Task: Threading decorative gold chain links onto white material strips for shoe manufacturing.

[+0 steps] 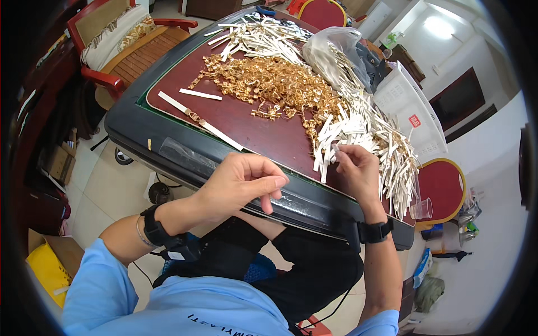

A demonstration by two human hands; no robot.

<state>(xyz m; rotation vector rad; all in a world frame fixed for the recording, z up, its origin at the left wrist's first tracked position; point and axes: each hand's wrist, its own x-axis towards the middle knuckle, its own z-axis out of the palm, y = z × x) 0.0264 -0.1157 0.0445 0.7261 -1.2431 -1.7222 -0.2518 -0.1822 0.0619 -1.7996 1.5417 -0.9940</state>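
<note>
L hand (241, 182) half-curled, thumb & forefinger tips abt touching, can't tell if anything's pinched; R hand (361, 168) part-closed at white strips (350, 131), hold unclear from where I stand. Clasped strip (221, 134) lies just beyond L hand; gold clasps (269, 78) heaped ahead of both. Strips look light, bendy, prob. slick: pinch near end. Clasps likely stiff: grip sides.

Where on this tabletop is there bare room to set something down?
The widest bare patch of the tabletop lies between the buckled strip, the gold pile and the black edge. A smaller one lies beyond the lone strip. It is crowded with white strips around the right hand.
</note>
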